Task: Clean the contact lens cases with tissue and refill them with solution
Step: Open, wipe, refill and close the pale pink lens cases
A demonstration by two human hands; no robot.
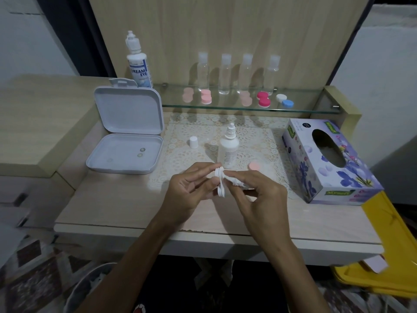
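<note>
My left hand (189, 190) holds a white contact lens case (220, 182) on edge above the table's front middle. My right hand (259, 193) presses a crumpled white tissue (234, 180) against the case's right side. Just behind the hands stands an uncapped white solution bottle (228, 150) on the lace mat, with its white cap (193, 142) to the left. A pink lid (255, 166) lies on the mat to the right of the bottle.
An open white box (126, 141) with lenses in it sits at the left. A tissue box (327, 159) lies at the right. The glass shelf (248, 107) carries several lens cases, clear bottles and a large solution bottle (137, 62). A yellow bin (383, 256) is at the lower right.
</note>
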